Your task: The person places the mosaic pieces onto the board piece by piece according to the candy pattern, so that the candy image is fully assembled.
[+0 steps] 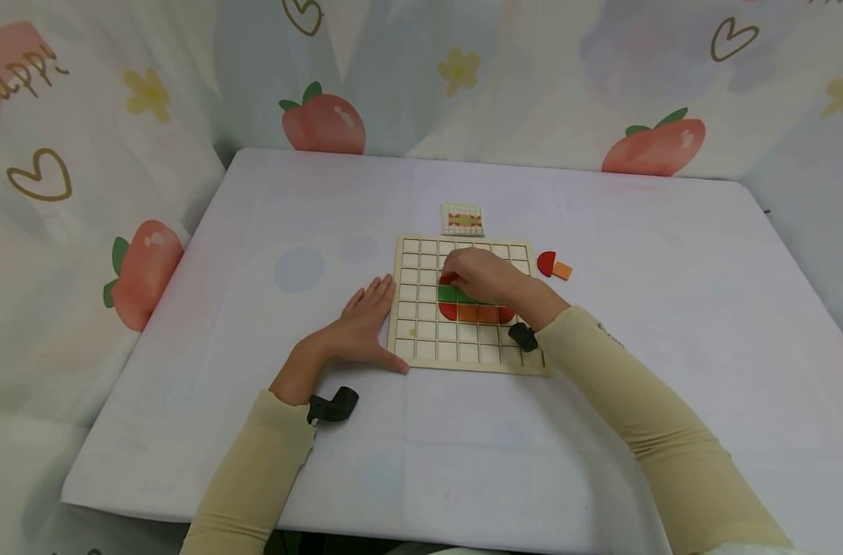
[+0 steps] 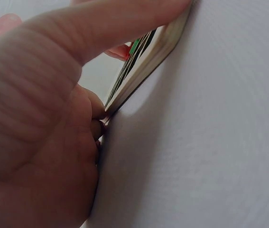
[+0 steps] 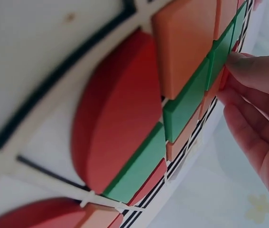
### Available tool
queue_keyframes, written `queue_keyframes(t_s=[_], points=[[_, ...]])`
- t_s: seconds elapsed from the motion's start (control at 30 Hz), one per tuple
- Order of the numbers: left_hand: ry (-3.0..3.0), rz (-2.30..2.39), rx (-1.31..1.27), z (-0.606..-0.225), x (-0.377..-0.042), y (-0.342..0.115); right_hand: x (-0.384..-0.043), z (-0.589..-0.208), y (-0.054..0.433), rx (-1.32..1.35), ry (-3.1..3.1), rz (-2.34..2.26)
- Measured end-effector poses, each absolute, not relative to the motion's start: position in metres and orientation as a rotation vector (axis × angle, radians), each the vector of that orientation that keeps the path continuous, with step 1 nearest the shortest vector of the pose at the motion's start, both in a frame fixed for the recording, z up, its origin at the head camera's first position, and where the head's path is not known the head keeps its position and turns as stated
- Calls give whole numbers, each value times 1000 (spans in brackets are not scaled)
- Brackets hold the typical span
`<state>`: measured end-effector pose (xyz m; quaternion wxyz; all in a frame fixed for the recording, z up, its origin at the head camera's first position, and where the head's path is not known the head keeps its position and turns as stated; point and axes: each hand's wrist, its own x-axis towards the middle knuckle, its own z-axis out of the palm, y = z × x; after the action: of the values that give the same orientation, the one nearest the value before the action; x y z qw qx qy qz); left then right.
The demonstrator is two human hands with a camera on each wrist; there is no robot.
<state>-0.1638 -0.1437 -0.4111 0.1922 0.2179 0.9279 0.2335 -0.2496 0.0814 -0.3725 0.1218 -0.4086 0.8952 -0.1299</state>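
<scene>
A square wooden grid board lies on the table. My left hand lies along its left side, fingers straight, thumb at the near left corner; the left wrist view shows the thumb against the board's edge. Over the board's upper middle, my right hand pinches a small red piece between thumb and fingers, mostly hidden by them. Below it sit a row of green blocks and a row of orange blocks with rounded red pieces at the ends. The hand covers part of the pattern.
A small card printed with a coloured grid pattern lies beyond the board. To the board's right are a loose red half-round piece and an orange square. A white cloth covers the table; printed curtains hang behind and left.
</scene>
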Motion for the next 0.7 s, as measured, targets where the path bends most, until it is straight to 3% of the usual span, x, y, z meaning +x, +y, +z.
queue_keyframes(t_s=[0.7], points=[[2609,650,622,-412,-164,-143,-251,-371,85,-1272,2580,-444]])
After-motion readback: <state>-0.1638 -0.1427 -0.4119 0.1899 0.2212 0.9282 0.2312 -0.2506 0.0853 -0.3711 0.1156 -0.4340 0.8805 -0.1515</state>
